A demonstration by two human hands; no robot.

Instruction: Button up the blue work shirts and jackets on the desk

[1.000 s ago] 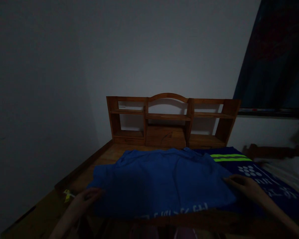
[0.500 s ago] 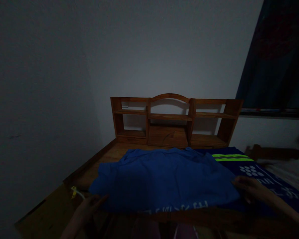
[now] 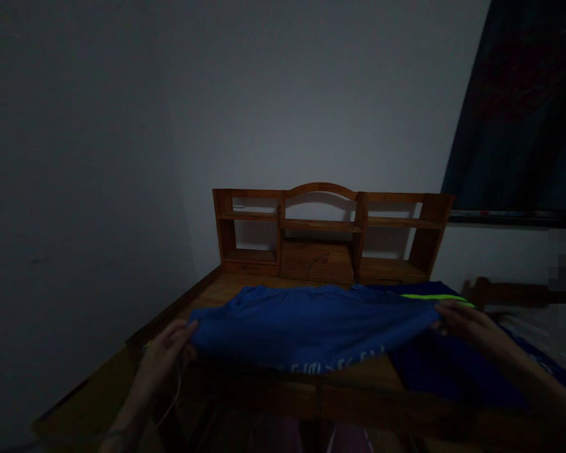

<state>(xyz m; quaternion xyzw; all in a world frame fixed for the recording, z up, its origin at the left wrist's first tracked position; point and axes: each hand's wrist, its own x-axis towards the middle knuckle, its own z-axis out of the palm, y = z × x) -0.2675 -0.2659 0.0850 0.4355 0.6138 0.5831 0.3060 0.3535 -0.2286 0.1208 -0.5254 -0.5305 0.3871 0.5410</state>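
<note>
— What are the fingers doing?

— The left hand (image 3: 167,346) is pinching the left edge of the blue garment (image 3: 311,321), fingers closed on the cloth. The right hand (image 3: 466,321) is gripping the right edge in the same way, fingers curled over the fabric.

— And where is the garment sitting?

— It is hanging stretched between the two hands, its near part lifted just above the wooden surface (image 3: 273,396). White lettering is showing along its lower hem, too dim to read. Its far edge is lying near the foot of the wooden shelf unit (image 3: 327,236).

— Anything beside it?

— A darker blue cloth (image 3: 434,371) with a bright green stripe (image 3: 434,297) is lying under and beyond the right hand, touching the garment. A thin pale cord (image 3: 172,402) is hanging below the left hand. Behind everything a grey wall (image 3: 264,94) is rising, and a dark curtain (image 3: 523,113) is hanging at the right.
</note>
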